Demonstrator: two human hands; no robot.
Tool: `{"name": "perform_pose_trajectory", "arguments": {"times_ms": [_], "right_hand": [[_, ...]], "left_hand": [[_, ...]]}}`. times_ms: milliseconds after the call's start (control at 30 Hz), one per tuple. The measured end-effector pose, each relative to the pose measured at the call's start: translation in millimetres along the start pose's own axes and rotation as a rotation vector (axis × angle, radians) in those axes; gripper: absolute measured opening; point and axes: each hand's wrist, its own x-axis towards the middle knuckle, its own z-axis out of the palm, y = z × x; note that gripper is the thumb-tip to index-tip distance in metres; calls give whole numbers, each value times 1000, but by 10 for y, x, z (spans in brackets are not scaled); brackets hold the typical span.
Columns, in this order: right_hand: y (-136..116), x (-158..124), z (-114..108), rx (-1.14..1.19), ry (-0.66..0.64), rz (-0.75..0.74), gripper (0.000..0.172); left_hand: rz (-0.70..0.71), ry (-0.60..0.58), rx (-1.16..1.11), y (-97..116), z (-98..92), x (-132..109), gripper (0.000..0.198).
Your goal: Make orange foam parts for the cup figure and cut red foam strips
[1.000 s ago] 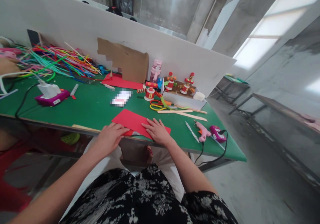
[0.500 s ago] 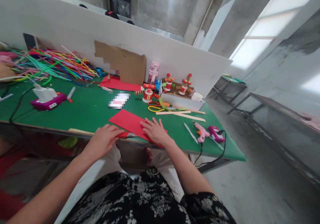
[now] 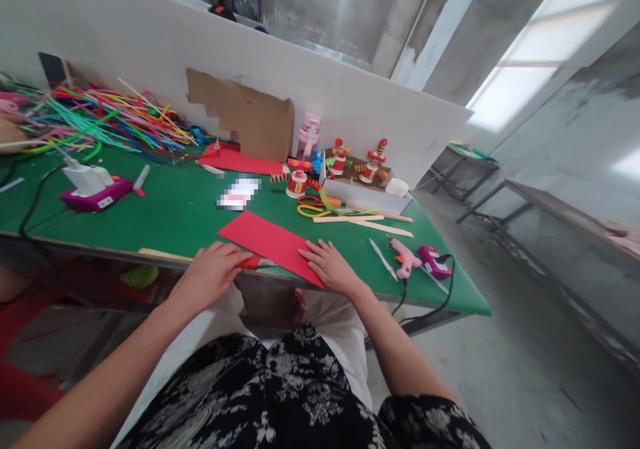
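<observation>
A strip of red paper [image 3: 270,241] lies slantwise on the green table near its front edge. My right hand [image 3: 333,266] is spread over the paper's right end, fingertips touching it. At the table edge, left of the paper, my left hand [image 3: 213,272] has its fingers closed around a red utility knife [image 3: 251,262]. The knife's grey tip points right, close against the paper's lower edge; most of its handle is hidden by my fingers.
Beyond the paper are a pixelated card [image 3: 239,194], scissors [image 3: 311,207], wooden sticks [image 3: 380,227] and a paper figure [image 3: 296,183]. On the right are a pink glue gun [image 3: 405,259] and purple power socket [image 3: 435,262]. Coloured pipe cleaners [image 3: 115,119] pile up at the left.
My right hand has slid to the right along the red paper, uncovering more of it. My left hand stays on the knife almost in place. The view has shifted slightly.
</observation>
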Motion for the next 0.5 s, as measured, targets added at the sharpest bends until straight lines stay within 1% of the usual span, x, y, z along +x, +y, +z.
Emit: {"name": "perform_pose_trajectory", "arguments": {"times_ms": [200, 500], "right_hand": [[13, 3, 3, -3, 5, -12, 48], [4, 5, 14, -12, 1, -5, 48]], "left_hand": [[39, 3, -55, -24, 35, 20, 36], [64, -1, -73, -48, 50, 18, 37]]}}
